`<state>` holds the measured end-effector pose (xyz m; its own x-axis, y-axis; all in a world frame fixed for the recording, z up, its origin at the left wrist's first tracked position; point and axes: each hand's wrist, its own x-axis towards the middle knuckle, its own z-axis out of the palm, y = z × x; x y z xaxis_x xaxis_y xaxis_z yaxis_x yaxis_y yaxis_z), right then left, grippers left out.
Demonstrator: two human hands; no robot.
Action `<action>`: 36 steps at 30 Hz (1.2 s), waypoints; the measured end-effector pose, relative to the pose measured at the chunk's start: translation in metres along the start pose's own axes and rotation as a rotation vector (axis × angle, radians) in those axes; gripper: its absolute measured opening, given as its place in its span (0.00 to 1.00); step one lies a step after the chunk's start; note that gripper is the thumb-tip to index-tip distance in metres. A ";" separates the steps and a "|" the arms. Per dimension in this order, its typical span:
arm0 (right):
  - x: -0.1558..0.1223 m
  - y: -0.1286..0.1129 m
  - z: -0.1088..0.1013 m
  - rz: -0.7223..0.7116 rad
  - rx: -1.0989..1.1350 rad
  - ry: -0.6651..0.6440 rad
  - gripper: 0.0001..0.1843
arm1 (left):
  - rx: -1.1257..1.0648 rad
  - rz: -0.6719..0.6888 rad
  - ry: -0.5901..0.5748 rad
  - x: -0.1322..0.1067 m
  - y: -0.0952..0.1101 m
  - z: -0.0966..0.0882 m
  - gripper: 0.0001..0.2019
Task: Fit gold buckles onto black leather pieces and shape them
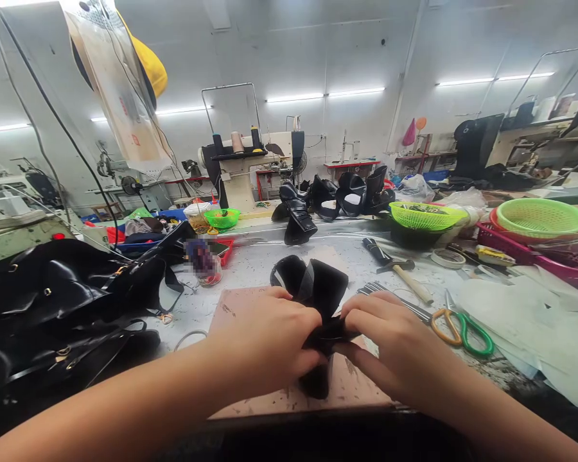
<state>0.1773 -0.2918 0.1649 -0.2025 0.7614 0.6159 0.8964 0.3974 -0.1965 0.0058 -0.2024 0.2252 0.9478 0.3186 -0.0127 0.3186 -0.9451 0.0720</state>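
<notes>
Both hands hold a black leather piece [326, 279], which looks like part of a shoe or boot upper, over a pinkish board [241, 308]. My left hand [274, 340] grips its left side, the fingers curled and the thumb low. From the right, my right hand [390, 333] pinches a folded edge between thumb and fingers. Two wide flaps of the piece stand up beyond the hands, and a narrower end hangs below them. The fingers hide its middle part. Right of my right hand lie scissors [462, 330] with orange and green handles.
Black leather pieces [340, 196] are heaped at the table's far edge. A hammer [411, 282] lies near a tape roll [447, 258]. Shiny black leather goods [62, 295] fill the left side. Baskets [539, 218] stand at right; a sewing machine [250, 160] stands behind.
</notes>
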 end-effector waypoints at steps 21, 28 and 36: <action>0.008 0.006 0.004 0.152 0.474 -0.067 0.05 | -0.319 0.010 0.296 -0.015 -0.009 0.013 0.05; 0.012 0.013 0.026 0.139 1.131 -0.320 0.19 | -0.491 0.040 0.329 -0.030 -0.019 0.019 0.04; 0.007 0.016 0.036 0.175 1.067 -0.149 0.13 | -0.572 -0.099 0.421 -0.030 -0.017 0.026 0.03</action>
<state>0.1760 -0.2621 0.1384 -0.2159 0.8764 0.4306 0.1278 0.4625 -0.8773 -0.0280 -0.1974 0.1985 0.7933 0.5109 0.3311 0.2382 -0.7609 0.6035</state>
